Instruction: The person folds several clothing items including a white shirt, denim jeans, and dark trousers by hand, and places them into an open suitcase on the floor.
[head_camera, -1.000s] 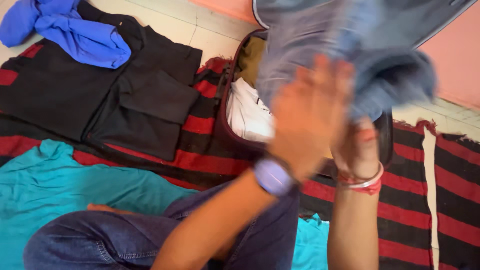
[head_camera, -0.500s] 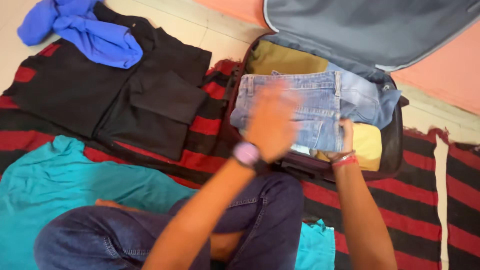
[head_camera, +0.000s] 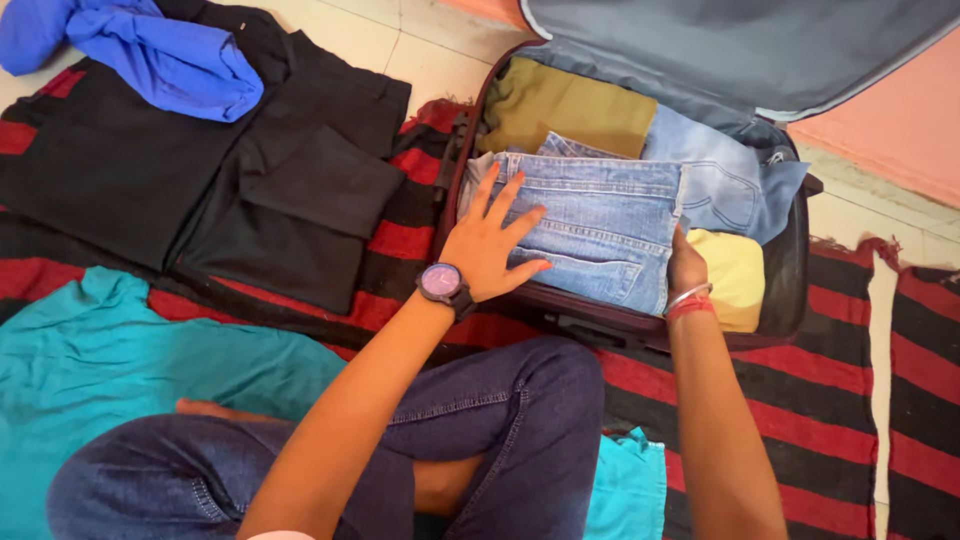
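We see the folded jeans (head_camera: 590, 225) already in the suitcase (head_camera: 790, 290) — left hand (head_camera: 490, 245) flat, fingers apart; right hand's (head_camera: 684, 268) grip we cannot tell — black clothes (head_camera: 200, 180) unpacked.

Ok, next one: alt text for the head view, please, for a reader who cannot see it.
A seated person's left hand presses flat on folded light blue denim jeans lying in an open dark suitcase, while the right hand grips their right edge. Black clothes and a blue garment lie on a red-and-black striped mat.
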